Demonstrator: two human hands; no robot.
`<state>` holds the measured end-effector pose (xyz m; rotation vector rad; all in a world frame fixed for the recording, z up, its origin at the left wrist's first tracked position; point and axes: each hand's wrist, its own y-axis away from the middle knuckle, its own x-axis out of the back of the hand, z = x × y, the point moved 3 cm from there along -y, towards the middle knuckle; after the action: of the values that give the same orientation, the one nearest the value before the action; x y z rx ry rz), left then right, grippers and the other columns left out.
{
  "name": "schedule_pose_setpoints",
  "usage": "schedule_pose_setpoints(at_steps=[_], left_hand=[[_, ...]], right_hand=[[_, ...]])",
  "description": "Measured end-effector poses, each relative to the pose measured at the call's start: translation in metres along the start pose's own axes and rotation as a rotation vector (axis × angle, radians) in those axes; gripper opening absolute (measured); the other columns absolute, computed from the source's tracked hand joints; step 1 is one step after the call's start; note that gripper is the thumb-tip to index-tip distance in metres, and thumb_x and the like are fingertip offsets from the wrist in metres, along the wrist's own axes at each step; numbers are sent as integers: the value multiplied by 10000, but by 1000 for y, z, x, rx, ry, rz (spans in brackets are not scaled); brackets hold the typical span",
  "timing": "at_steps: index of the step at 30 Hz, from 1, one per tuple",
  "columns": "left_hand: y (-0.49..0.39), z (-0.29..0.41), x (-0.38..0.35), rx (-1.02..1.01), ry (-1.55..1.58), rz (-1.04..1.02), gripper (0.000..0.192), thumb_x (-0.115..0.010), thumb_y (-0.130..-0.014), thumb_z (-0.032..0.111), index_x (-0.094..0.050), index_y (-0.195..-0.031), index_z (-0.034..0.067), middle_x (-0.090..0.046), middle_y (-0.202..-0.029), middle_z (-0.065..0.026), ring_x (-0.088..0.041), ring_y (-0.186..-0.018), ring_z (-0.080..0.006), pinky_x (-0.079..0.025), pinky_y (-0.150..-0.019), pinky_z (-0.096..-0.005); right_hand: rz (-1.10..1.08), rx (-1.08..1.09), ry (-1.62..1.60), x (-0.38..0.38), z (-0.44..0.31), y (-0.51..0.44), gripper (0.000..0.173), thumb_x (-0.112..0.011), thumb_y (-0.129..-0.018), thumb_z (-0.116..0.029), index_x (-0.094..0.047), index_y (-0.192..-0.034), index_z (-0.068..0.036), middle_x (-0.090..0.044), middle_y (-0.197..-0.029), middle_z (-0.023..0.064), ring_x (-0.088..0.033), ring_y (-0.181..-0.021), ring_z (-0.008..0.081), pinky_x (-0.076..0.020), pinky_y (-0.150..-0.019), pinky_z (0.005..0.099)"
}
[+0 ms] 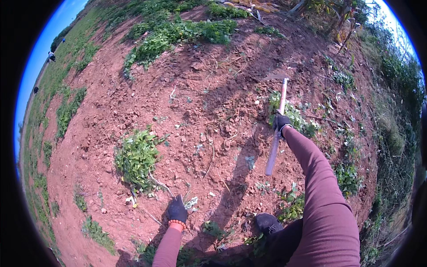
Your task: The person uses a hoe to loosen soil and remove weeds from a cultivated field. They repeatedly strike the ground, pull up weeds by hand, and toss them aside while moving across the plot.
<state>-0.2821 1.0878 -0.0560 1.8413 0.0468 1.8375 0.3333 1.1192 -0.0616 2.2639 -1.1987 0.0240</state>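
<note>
My left hand (pixel 177 211), in a dark glove with an orange bead bracelet at the wrist, is low over the soil. Its fingers close on a pale vine stem (pixel 160 183) that runs up to a leafy green clump of vines (pixel 137 159). A pale leaf (pixel 191 203) lies just right of the fingers. Out to the right, my gloved right hand (pixel 281 122) grips a sickle by the middle of its pale handle (pixel 274 154). The sickle's blade (pixel 274 77) points left at the far end, blending with the soil. Vine leaves (pixel 295 116) are beside and behind this hand.
Reddish, cloddy soil (pixel 110 110) surrounds me. My dark shoe (pixel 268 223) stands below the sickle handle. A row of green vines (pixel 186 33) crosses the far ground, with dry corn plants (pixel 337 16) behind. Tall weeds (pixel 393 133) edge the right. A distant person (pixel 51 56) is at far left.
</note>
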Motion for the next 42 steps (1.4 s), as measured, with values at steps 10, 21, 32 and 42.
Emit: schedule_pose_setpoints(at_steps=[10,21,32,42], left_hand=[[1,0,1,-36,-61,39,621,-637,-718,99,-397,-1289,55,-474,-1231,-231,-563,-1029,-351,-486,-831,-412],[-4,14,24,29,-25,-181,583,-486,-814,80,-319,-1370,30,-421,-1324,-248,-473,-1186,-346,-409,-973,-404],[-10,6,11,-12,-47,-138,574,-490,-821,90,-324,-1368,34,-440,-1302,-243,-515,-1125,-355,-435,-935,-403],[11,-25,14,70,232,15,499,-512,-794,57,-462,-1289,95,-532,-1221,-205,-541,-1091,-340,-434,-920,-405]], right_hand=[[33,-51,115,11,3,39,275,-468,-865,-233,-554,-667,-63,-520,-507,86,-542,-419,243,-417,-380,364],[-298,-444,-585,37,33,94,277,-493,-897,-278,-436,-650,-166,-402,-511,-34,-368,-376,124,-321,-332,270],[-733,-478,66,80,15,280,305,-545,-900,-381,-484,-740,-129,-455,-537,-27,-418,-364,114,-352,-322,278],[-837,-135,288,51,-31,333,277,-545,-922,-338,-496,-761,-118,-440,-507,-38,-393,-351,81,-300,-319,247]])
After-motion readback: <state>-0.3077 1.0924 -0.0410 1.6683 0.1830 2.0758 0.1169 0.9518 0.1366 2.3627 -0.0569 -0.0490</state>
